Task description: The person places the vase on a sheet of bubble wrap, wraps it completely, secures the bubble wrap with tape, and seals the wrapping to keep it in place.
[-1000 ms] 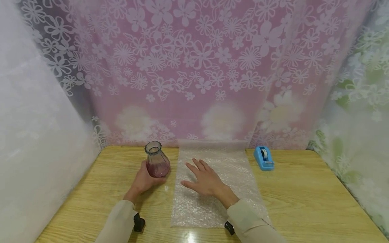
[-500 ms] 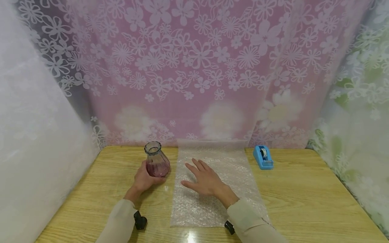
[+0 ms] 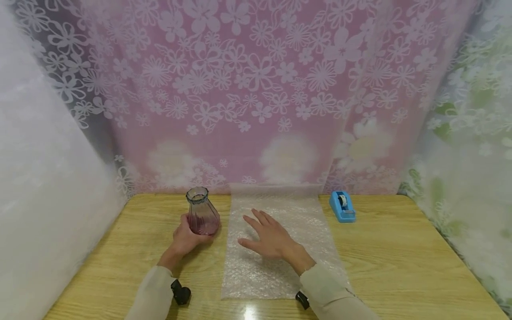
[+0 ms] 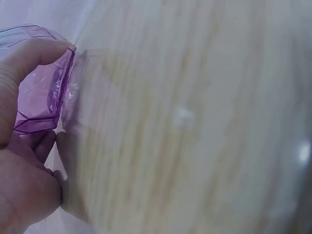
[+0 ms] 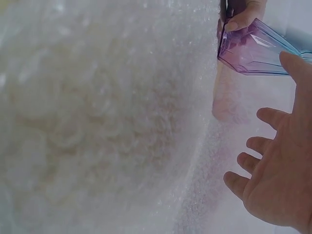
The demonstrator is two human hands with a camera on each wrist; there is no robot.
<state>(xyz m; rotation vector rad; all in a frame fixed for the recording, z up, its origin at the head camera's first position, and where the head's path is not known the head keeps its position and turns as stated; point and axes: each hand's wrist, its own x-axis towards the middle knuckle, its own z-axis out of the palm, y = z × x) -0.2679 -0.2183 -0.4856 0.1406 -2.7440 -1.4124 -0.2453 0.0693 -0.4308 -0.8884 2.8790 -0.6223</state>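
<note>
A ribbed glass vase point(image 3: 204, 218), bluish at its scalloped rim and purple at its base, stands upright on the left part of the table. My left hand point(image 3: 186, 240) grips it low down, with the thumb across the near side. In the left wrist view the thumb lies on the purple glass point(image 4: 41, 97), and the base is at or very near the tabletop. My right hand point(image 3: 272, 238) hovers over a sheet of bubble wrap point(image 3: 292, 213), fingers spread and holding nothing. In the right wrist view those fingers are apart from the vase.
A blue tape dispenser point(image 3: 342, 207) with a roll in it stands at the back right of the wooden table point(image 3: 400, 258). The bubble wrap reaches the back edge, against a pink flowered curtain point(image 3: 256, 89). Pale sheets hang at both sides.
The head view has shifted slightly, so the table things appear a little further left. My left hand still grips the vase, and my right hand stays spread over the bubble wrap.
</note>
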